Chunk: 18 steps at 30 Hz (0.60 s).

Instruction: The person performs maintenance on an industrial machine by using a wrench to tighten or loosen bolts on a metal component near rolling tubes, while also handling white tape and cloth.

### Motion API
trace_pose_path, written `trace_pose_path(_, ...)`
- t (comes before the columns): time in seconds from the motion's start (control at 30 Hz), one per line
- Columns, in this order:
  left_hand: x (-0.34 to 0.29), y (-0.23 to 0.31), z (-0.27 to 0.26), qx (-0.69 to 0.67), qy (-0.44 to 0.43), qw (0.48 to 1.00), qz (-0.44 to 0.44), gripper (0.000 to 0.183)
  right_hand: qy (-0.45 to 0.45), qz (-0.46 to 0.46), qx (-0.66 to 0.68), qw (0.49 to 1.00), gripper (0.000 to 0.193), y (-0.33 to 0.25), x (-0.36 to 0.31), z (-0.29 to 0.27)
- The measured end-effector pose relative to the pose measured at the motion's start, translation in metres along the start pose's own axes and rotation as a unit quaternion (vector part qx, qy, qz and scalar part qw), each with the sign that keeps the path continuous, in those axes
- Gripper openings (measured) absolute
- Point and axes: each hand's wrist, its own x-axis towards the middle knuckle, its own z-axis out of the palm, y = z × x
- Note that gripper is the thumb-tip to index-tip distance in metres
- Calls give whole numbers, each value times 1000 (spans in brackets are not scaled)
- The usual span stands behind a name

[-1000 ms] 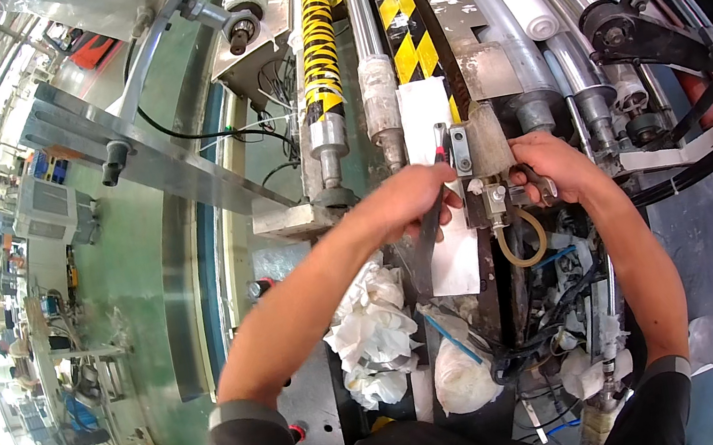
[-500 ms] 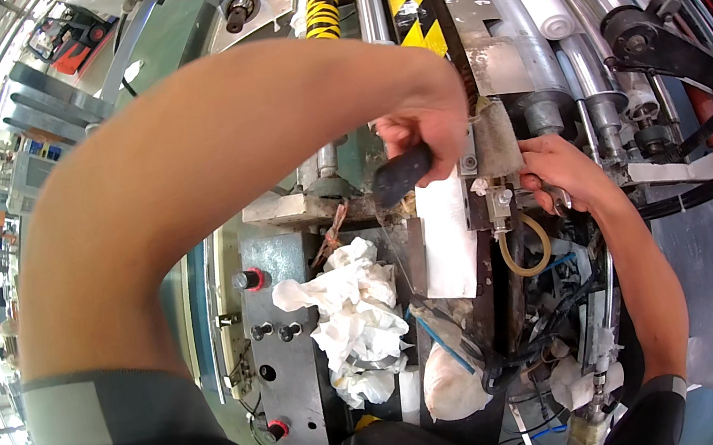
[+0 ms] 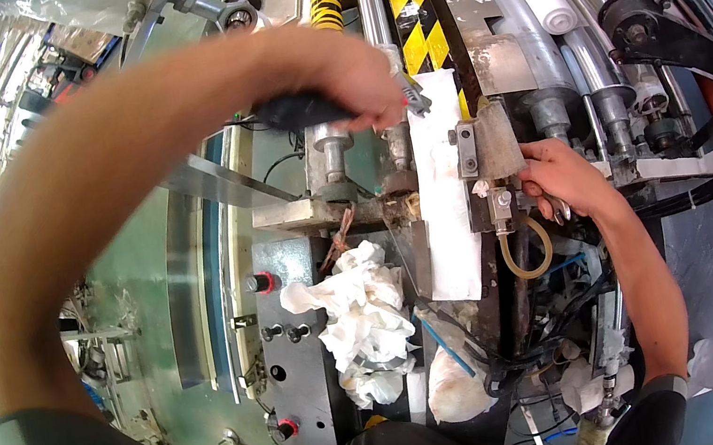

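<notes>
Gripping black-handled tool [image 3: 299, 111] in left hand [image 3: 364, 78], clear of still-bolted bracket [image 3: 467, 149]; clasping apparently a wrench [image 3: 561, 207] in right hand [image 3: 563, 176] beside it.

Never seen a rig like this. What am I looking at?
No robot: a person's two bare hands at a machine with long rollers. Every picture comes from one head-worn fisheye camera looking down, hence the bent edges. The left hand grips a black-handled wrench. The right hand holds a metal tool, mostly hidden, near a small metal fitting and a looped hose. A white strip lies between the hands, with crumpled white material heaped to its lower left.
</notes>
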Motion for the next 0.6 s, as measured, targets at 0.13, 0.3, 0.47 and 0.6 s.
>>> trace_pose_path(0.13,-15,-23,94,-71,209,975,-26,29,-30,-9,-15,999,24,-7,-3,3)
trace_pose_path(0.3,0,-11,185,-195,290,937,-25,36,-20,-7,-31,999,24,-6,1,6)
trace_pose_path(0.47,10,28,194,-180,334,925,-13,34,-12,-4,-29,1000,25,-6,-3,5)
trace_pose_path(0.6,19,36,199,-167,353,921,-19,32,-8,-2,-28,1000,25,-8,-2,9)
